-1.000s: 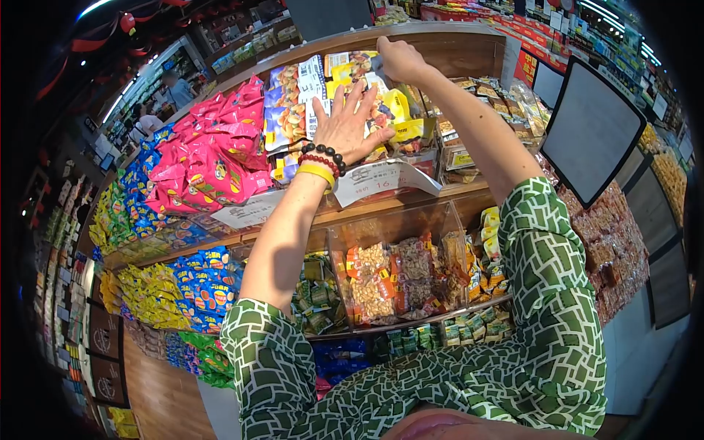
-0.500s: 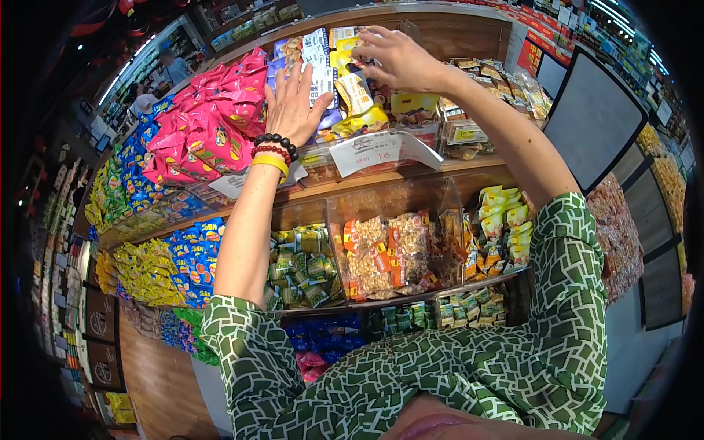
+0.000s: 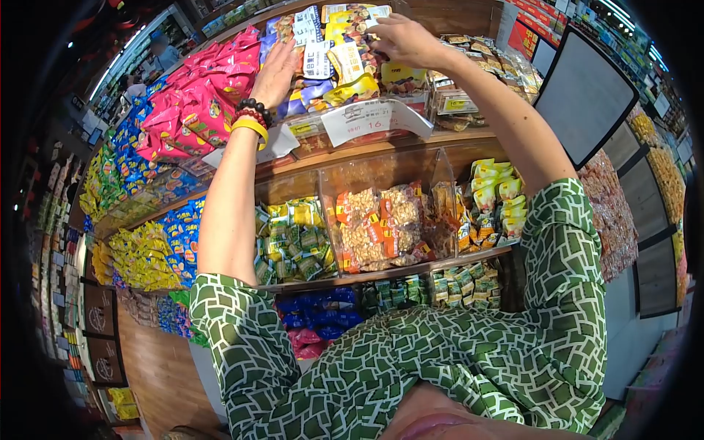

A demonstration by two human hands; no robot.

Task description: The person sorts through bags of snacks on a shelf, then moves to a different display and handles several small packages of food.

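The shelving unit filled most of the view, its wooden tiers curving from the left edge to the right. On the top tier, a heap of pink packets occupied the left part, touching a stack of blue and white snack packets at the middle. Just right of those lay the yellow snack packets, and flat boxed items ran on toward the right end of the same tier. A white price card marked 16 hung on the front edge of the top tier, below the yellow packets.

On the middle tier, clear bins stood side by side: green packets at the left, nut packets with orange labels in the centre bin, and yellow-green packets at the right end. Blue and yellow packets filled the far left of that tier. A dark panel stood off the right end of the unit.

Both arms, in green patterned sleeves, reached up to the top tier. The left hand, with bead bracelets and a yellow band at the wrist, lay with fingers extended and released, flat against the blue and white packets next to the pink heap. The right hand was curled over the upper end of the yellow snack packets near the back edge of the tier, fingertips grasping a packet there.
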